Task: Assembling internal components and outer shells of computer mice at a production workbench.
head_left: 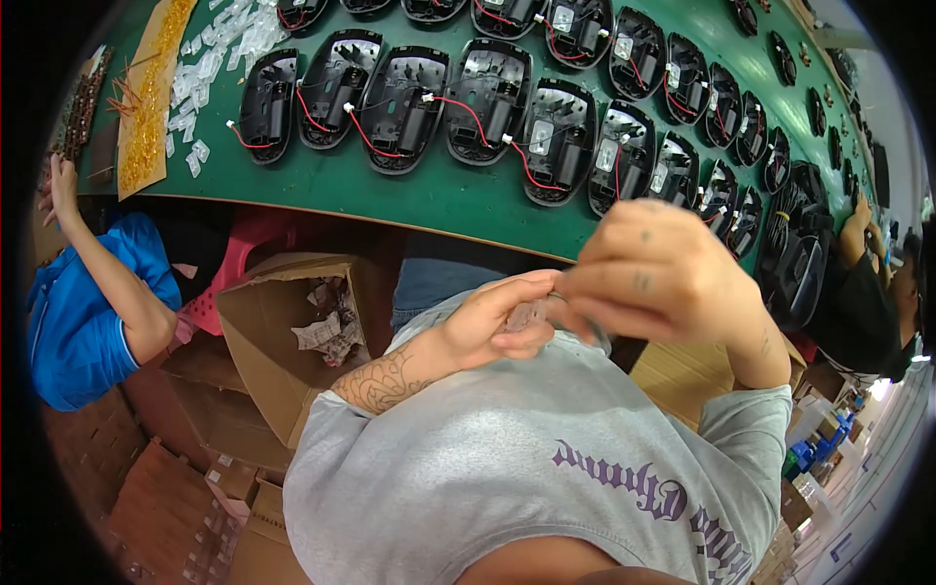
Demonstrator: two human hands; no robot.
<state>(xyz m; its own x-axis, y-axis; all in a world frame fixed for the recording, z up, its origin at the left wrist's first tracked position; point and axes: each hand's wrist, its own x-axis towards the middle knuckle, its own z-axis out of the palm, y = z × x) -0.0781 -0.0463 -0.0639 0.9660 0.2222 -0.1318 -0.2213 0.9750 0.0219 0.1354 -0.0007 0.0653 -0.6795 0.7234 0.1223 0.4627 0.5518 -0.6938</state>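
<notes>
Close to my body, just off the table's near edge, my two hands meet. My left hand is closed around a small clear plastic piece, which shows between its fingers. Against those fingertips, my right hand is curled in a pinch, slightly smeared by motion; whatever its fingertips hold is hidden. Beyond the hands, black oval plastic housings stand in rows, open side up. Red wires with white connectors run out of many of them.
Loose clear plastic pieces lie on the green table at the far left, beside a cardboard strip bearing small amber parts. A person in blue works at left, another in black at right. Cardboard boxes stand below.
</notes>
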